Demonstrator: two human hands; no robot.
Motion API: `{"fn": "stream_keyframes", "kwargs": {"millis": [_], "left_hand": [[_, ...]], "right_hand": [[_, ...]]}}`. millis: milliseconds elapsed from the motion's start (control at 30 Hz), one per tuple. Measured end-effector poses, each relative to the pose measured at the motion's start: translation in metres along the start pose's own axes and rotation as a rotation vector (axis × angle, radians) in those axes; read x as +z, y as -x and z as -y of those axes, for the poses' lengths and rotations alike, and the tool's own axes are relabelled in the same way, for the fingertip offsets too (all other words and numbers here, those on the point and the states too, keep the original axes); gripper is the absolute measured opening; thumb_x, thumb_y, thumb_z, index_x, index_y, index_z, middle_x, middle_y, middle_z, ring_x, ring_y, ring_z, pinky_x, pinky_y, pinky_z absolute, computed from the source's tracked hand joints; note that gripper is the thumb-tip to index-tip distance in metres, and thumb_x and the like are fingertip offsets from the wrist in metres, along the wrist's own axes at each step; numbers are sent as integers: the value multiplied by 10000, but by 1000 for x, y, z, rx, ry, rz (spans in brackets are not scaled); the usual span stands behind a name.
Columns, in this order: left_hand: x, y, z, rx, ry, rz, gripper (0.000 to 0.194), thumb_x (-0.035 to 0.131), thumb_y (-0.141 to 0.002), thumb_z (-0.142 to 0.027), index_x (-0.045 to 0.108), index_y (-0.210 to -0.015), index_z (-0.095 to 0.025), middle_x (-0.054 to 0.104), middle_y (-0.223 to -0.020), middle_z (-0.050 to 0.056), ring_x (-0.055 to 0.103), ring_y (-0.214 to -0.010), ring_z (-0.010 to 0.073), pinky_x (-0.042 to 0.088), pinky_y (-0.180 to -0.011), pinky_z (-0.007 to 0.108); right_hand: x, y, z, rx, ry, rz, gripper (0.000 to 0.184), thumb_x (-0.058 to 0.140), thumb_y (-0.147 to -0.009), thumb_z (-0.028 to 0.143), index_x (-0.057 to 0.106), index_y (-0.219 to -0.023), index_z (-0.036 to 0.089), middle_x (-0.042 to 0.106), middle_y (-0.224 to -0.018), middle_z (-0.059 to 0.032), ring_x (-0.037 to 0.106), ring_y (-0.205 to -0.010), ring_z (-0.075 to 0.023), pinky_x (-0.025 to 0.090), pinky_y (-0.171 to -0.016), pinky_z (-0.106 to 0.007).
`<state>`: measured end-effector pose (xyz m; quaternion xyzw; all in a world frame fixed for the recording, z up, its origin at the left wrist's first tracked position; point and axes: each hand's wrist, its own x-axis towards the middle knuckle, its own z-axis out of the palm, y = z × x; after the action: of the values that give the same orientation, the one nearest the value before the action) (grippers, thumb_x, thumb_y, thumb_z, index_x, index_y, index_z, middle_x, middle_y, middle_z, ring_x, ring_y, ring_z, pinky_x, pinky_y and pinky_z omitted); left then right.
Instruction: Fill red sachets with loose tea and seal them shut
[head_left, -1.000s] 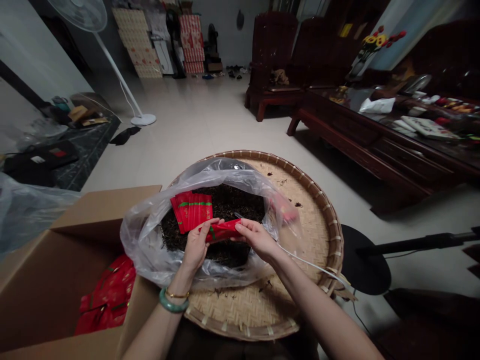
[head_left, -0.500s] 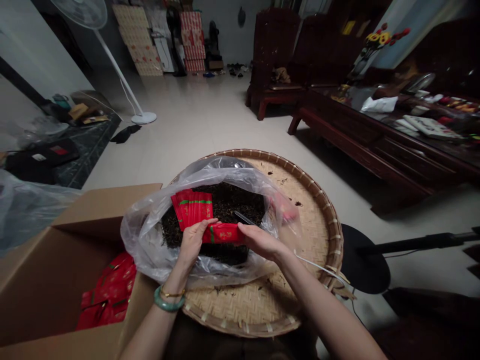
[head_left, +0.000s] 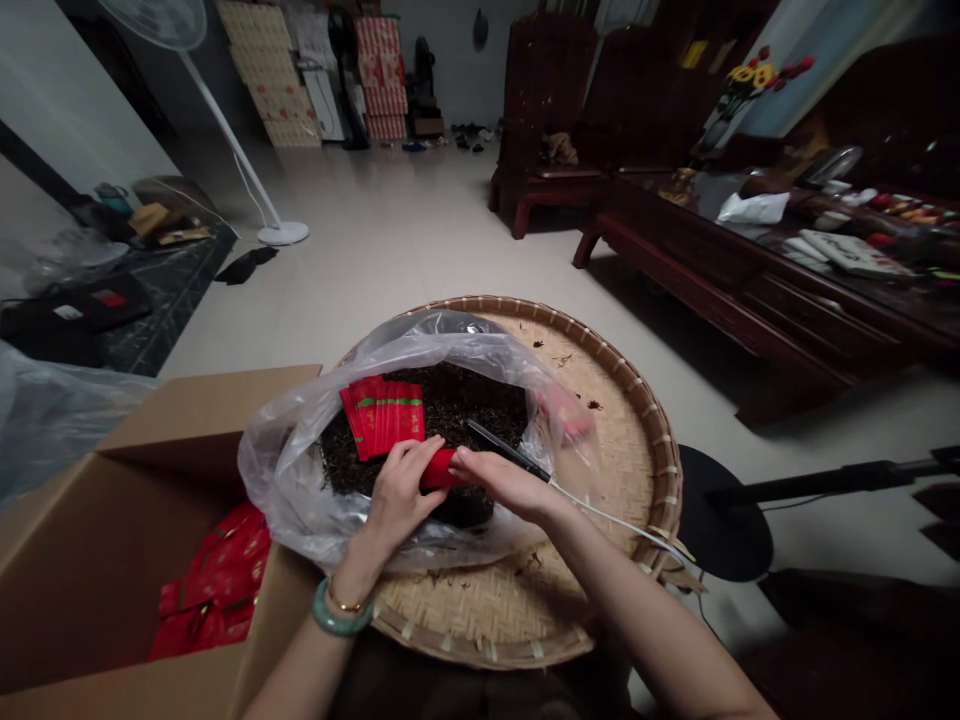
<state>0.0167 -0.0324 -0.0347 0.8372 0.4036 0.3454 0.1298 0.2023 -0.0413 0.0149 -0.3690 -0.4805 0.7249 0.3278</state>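
My left hand [head_left: 401,490] and my right hand [head_left: 499,482] grip a small red packet [head_left: 441,470] from both ends, and the left fingers cover much of it. Beside them stands a row of red packets with green bands [head_left: 382,417], resting on loose dark tea leaves [head_left: 457,400]. The leaves fill a clear plastic bag [head_left: 292,480] that lies open on a round woven bamboo tray [head_left: 525,610]. A slim black tool with a white cord [head_left: 506,449] lies along my right hand; I cannot tell whether that hand holds it.
An open cardboard box [head_left: 150,540] at the lower left holds more red packets [head_left: 214,585]. A black round stand base [head_left: 720,515] sits to the right of the tray. Dark wooden furniture [head_left: 750,270] lines the right side, and a floor fan [head_left: 255,170] stands far left.
My hands have moved closer together, and the red packet now shows less between them. The black tool has swung toward my right wrist, showing more of its length.
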Motion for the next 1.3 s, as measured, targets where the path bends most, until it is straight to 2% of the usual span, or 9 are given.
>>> {"fn": "stream_keyframes", "kwargs": {"millis": [233, 467, 600, 667, 733, 833, 933, 1133, 1300], "left_hand": [[3, 0, 6, -75, 87, -46, 507, 733, -729, -322, 549, -1188, -207, 636, -1112, 94, 564, -1006, 260, 498, -880, 448], [3, 0, 4, -58, 80, -53, 445, 702, -743, -275, 570, -1160, -197, 652, -1067, 86, 584, -973, 242, 511, -859, 414], [1, -1, 5, -110, 78, -94, 430, 693, -719, -226, 584, -1134, -200, 654, -1062, 74, 594, -972, 235, 516, -867, 417], [1, 0, 6, -159, 87, -153, 419, 696, -714, -233, 589, -1116, -189, 654, -1048, 78, 600, -949, 231, 537, -825, 404], [2, 1, 9, -217, 111, -236, 420, 701, -716, -252, 587, -1114, -177, 646, -1046, 86, 602, -929, 224, 564, -737, 361], [4, 3, 13, -298, 158, -341, 438, 705, -720, -274, 583, -1127, -168, 624, -1078, 97, 604, -925, 214, 577, -654, 311], [5, 4, 13, -334, 191, -381, 429, 704, -722, -282, 589, -1116, -159, 612, -1089, 102, 607, -930, 213, 587, -665, 314], [6, 3, 13, -332, 196, -385, 420, 695, -724, -276, 592, -1115, -161, 611, -1086, 101, 614, -931, 216, 592, -659, 310], [7, 4, 14, -331, 188, -375, 415, 694, -727, -272, 592, -1115, -162, 613, -1085, 97, 614, -946, 218, 591, -667, 306]], "right_hand": [[-8, 5, 11, -72, 250, -19, 645, 438, -824, 669, 624, -1173, 159, 641, -1176, -77, 559, -1112, -233, 347, -1049, -441], [-4, 5, 17, -148, 379, -36, 498, 470, -859, 564, 646, -1126, 182, 684, -1073, -49, 589, -1055, -221, 414, -986, -401], [-12, 2, 12, -176, 265, -292, 408, 434, -890, 484, 644, -1035, 166, 701, -906, -68, 644, -895, -200, 508, -817, -364], [-16, 1, 3, -199, 344, -388, 319, 424, -900, 384, 630, -1015, 168, 682, -893, -68, 643, -848, -186, 522, -748, -337], [-14, 1, -10, -201, 616, -310, 245, 496, -850, 250, 626, -1041, 167, 662, -958, -78, 626, -882, -191, 511, -786, -345], [-4, 0, -28, -110, 1063, -69, 457, 588, -763, 133, 559, -1220, 152, 599, -1104, -128, 596, -961, -230, 478, -871, -380], [8, -6, -38, -20, 1324, 22, 593, 522, -779, 62, 449, -1349, 209, 540, -1173, -135, 577, -992, -241, 482, -855, -371], [16, -23, -37, -42, 1532, 117, 520, 455, -829, 60, 504, -1299, 276, 513, -1146, -121, 561, -952, -239, 500, -756, -345], [16, -25, -35, -48, 1606, 132, 612, 671, -738, 160, 468, -1309, 251, 497, -1172, -128, 574, -938, -258, 521, -704, -339]]}}
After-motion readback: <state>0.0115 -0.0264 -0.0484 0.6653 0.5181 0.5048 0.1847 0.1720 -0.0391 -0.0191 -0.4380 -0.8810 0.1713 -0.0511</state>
